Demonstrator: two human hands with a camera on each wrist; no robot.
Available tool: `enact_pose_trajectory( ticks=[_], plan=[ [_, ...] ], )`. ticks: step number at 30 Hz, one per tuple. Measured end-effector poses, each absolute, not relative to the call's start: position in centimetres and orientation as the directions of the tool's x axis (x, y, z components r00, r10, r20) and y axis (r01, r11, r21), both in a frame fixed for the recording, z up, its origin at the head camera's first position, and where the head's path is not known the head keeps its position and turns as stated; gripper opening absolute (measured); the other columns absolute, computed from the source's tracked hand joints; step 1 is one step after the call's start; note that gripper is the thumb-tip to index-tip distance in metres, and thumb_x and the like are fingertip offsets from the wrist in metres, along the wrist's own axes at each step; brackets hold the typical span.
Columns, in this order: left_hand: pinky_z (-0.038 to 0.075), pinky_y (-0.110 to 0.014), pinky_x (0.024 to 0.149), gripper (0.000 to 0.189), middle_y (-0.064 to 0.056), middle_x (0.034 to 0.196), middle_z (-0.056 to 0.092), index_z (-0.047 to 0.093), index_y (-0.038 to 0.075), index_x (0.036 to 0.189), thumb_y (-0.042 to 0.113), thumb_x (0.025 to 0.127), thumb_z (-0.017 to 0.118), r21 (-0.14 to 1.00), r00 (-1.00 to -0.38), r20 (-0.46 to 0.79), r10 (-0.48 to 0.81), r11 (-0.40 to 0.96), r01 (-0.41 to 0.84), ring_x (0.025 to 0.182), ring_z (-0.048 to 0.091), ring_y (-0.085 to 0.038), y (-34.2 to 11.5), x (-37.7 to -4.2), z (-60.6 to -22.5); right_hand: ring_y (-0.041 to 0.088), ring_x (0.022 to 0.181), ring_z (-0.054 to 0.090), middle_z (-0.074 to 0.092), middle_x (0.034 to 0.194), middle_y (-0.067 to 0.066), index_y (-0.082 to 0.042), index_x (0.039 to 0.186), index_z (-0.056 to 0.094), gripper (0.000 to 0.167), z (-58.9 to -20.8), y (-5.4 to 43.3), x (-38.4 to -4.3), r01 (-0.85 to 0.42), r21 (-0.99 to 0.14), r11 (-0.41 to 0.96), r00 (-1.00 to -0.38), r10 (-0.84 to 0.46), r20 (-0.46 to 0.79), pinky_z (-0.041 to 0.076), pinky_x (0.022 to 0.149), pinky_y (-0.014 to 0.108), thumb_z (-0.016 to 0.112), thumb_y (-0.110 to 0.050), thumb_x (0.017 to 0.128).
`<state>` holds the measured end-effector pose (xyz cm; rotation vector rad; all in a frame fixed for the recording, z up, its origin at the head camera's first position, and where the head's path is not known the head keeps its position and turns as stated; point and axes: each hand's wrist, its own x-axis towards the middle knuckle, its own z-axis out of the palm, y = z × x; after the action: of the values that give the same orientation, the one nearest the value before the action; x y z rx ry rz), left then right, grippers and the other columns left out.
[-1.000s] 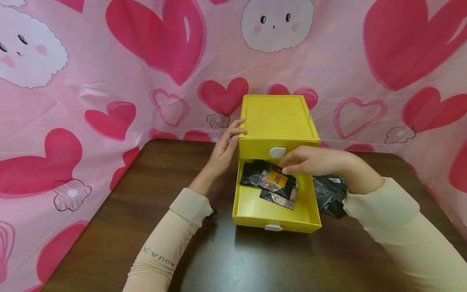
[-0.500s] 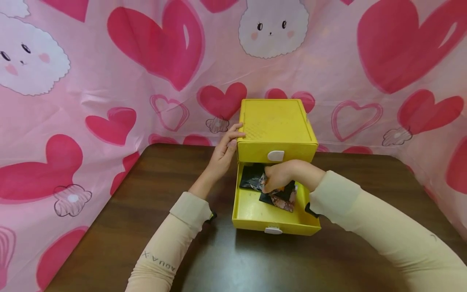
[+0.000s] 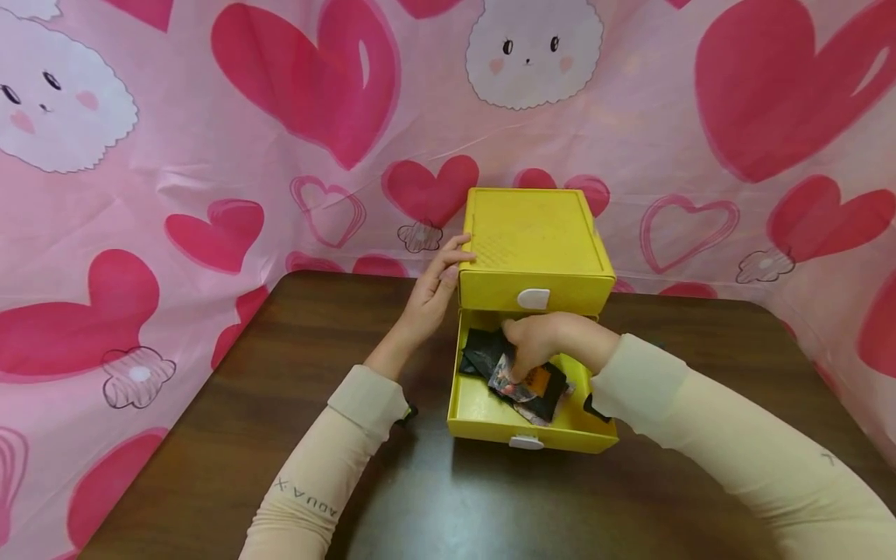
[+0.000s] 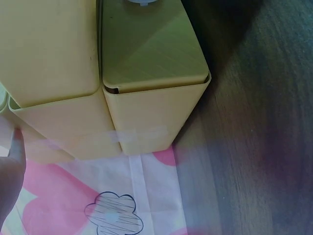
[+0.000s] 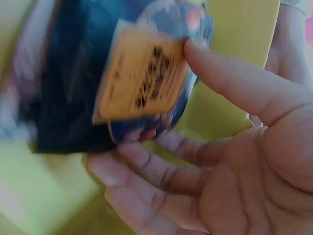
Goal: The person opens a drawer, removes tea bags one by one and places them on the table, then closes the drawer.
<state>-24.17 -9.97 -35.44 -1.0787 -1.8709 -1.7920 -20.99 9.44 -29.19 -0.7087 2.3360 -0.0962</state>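
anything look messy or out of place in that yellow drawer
In the open lower drawer, the dark packets sit crooked and overlapping rather than neatly stacked; the right hand grips one. No spill shows.

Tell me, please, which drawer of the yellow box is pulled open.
The middle drawer: it juts forward with packets inside, whereas the top drawer above and the bottom drawer beneath, seen in the left wrist view, are pushed in.

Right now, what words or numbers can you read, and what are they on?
"X" and "A", among dark letters on the left sleeve; I can't be sure of the whole word.
Orange label on the black packet: dark characters, too blurred to read.
Right sleeve: a mark, too small to read.
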Motion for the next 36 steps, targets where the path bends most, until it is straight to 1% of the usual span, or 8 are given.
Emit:
enact_pose_trajectory(
  ticks=[2, 4, 6, 8, 11, 17, 26, 36],
  plan=[
    [0.026, -0.042, 0.124, 0.048, -0.021, 0.157, 0.032, 0.049, -0.009, 0.128, 0.033, 0.106, 0.040, 0.702, -0.658, 0.695, 0.290, -0.076, 0.708, 0.151, 0.027, -0.024, -10.0, -24.2, -35.5, 0.033, 0.127, 0.052, 0.042, 0.149, 0.024, 0.008, 0.148, 0.031, 0.076, -29.3, 9.3, -21.0, -0.471, -0.252, 0.846, -0.601, -0.517, -0.610, 0.050, 0.098, 0.041, 0.072, -0.021, 0.091],
    [0.026, -0.041, 0.123, 0.050, -0.021, 0.157, 0.032, 0.049, -0.008, 0.128, 0.035, 0.105, 0.041, 0.702, -0.659, 0.694, 0.291, -0.070, 0.708, 0.151, 0.027, -0.024, -10.0, -24.2, -35.5, 0.024, 0.099, 0.059, 0.058, 0.126, 0.016, 0.005, 0.133, 0.049, 0.055, -29.4, 9.2, -21.1, -0.482, -0.259, 0.837, -0.576, -0.525, -0.627, 0.052, 0.076, 0.033, 0.074, -0.019, 0.090],
    [0.027, -0.041, 0.123, 0.052, -0.021, 0.157, 0.032, 0.050, -0.008, 0.128, 0.037, 0.104, 0.041, 0.703, -0.659, 0.692, 0.293, -0.067, 0.708, 0.151, 0.027, -0.023, -10.0, -24.2, -35.5, 0.016, 0.073, 0.050, 0.059, 0.097, 0.006, -0.002, 0.109, 0.057, 0.028, -29.5, 9.1, -21.2, -0.467, -0.276, 0.840, -0.553, -0.521, -0.650, 0.042, 0.060, 0.026, 0.073, -0.017, 0.090],
    [0.027, -0.041, 0.123, 0.050, -0.021, 0.157, 0.032, 0.049, -0.008, 0.128, 0.035, 0.104, 0.040, 0.703, -0.659, 0.692, 0.296, -0.067, 0.708, 0.151, 0.026, -0.023, -10.0, -24.2, -35.5, 0.012, 0.061, 0.041, 0.053, 0.080, 0.001, -0.006, 0.096, 0.057, 0.015, -29.4, 9.2, -21.4, -0.463, -0.298, 0.835, -0.527, -0.530, -0.665, 0.033, 0.054, 0.024, 0.070, -0.014, 0.092],
    [0.027, -0.041, 0.123, 0.043, -0.021, 0.158, 0.032, 0.049, -0.008, 0.128, 0.028, 0.106, 0.039, 0.704, -0.660, 0.691, 0.296, -0.067, 0.707, 0.151, 0.026, -0.023, -10.0, -24.2, -35.4, 0.010, 0.053, 0.035, 0.051, 0.071, -0.001, -0.007, 0.096, 0.058, 0.005, -29.3, 9.6, -21.7, -0.435, -0.358, 0.826, -0.492, -0.551, -0.674, 0.030, 0.051, 0.022, 0.063, -0.008, 0.096],
    [0.028, -0.043, 0.123, 0.032, -0.019, 0.158, 0.032, 0.049, -0.007, 0.128, 0.013, 0.107, 0.037, 0.718, -0.673, 0.679, 0.292, -0.073, 0.692, 0.151, 0.026, -0.024, -10.0, -24.2, -35.3, 0.008, 0.049, 0.030, 0.044, 0.067, -0.001, -0.003, 0.107, 0.054, 0.008, -28.9, 10.2, -22.5, -0.319, -0.516, 0.795, -0.451, -0.606, -0.656, 0.032, 0.050, 0.021, 0.052, -0.002, 0.099],
    [0.028, -0.040, 0.123, 0.046, -0.020, 0.158, 0.032, 0.049, -0.007, 0.128, 0.033, 0.105, 0.040, 0.705, -0.662, 0.690, 0.293, -0.068, 0.706, 0.151, 0.027, -0.022, -10.0, -24.4, -35.5, 0.013, 0.068, 0.049, 0.052, 0.078, 0.000, -0.008, 0.107, 0.055, 0.006, -28.4, 10.9, -22.5, -0.275, -0.570, 0.774, -0.490, -0.623, -0.609, 0.040, 0.056, 0.024, 0.055, -0.010, 0.101],
    [0.028, -0.039, 0.123, 0.040, -0.018, 0.158, 0.032, 0.049, -0.006, 0.129, 0.026, 0.107, 0.040, 0.714, -0.671, 0.682, 0.290, -0.065, 0.697, 0.151, 0.027, -0.020, -10.0, -24.2, -35.4, 0.016, 0.074, 0.052, 0.050, 0.080, 0.001, -0.006, 0.107, 0.051, 0.008, -27.7, 12.0, -21.7, -0.212, -0.637, 0.741, -0.537, -0.633, -0.558, 0.041, 0.061, 0.026, 0.055, -0.010, 0.101]
  ],
)
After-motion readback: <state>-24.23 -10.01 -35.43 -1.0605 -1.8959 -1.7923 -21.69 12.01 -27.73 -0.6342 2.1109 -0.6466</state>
